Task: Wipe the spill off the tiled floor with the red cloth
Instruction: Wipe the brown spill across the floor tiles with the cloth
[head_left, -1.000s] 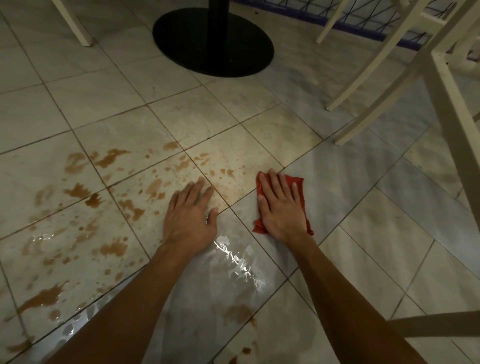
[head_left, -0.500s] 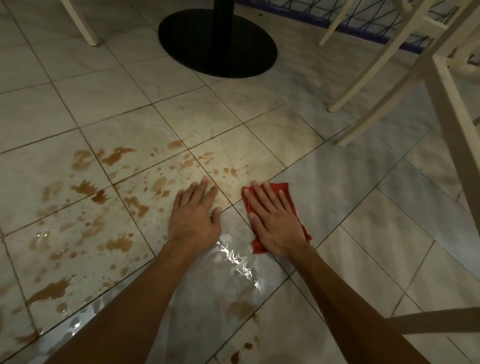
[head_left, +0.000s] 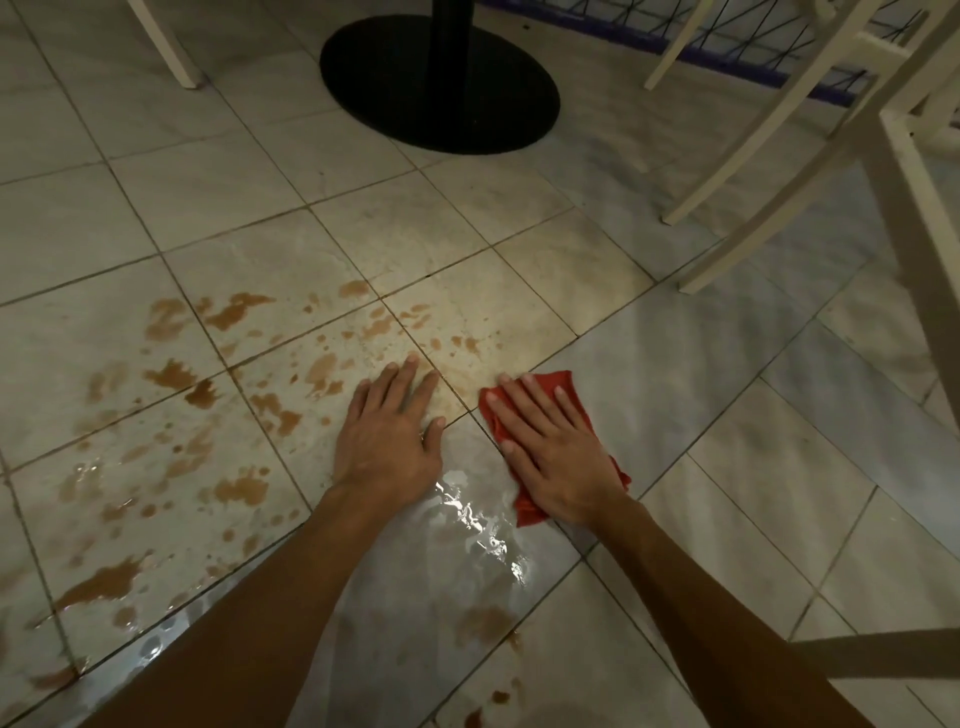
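A: Your right hand (head_left: 558, 452) is lying flat on the red cloth (head_left: 567, 385), fingers straight and spread. You are pressing it against the tiled floor (head_left: 753, 467) rather than gripping it.

B: Your left hand (head_left: 389, 436) is resting palm-down on bare tile just beside it. Its fingers are straight too and it is holding nothing. A narrow strip of tile is showing between your two hands.

A: The far corner of the cloth is poking out past your fingertips. A crumpled end is showing near your wrist.

B: The brown spill (head_left: 234, 312) is lying in blotches and drops across the tiles to the left of your left hand. It is reaching down toward the lower left corner. A few small drops are sitting just beyond your left fingertips.

A: A clear wet patch (head_left: 478, 519) is glinting between your forearms, just beside the near end of the cloth.

B: Ahead of you a black round base (head_left: 441, 88) is standing on the floor. White chair legs (head_left: 779, 171) are standing off to your right, well apart from the cloth.
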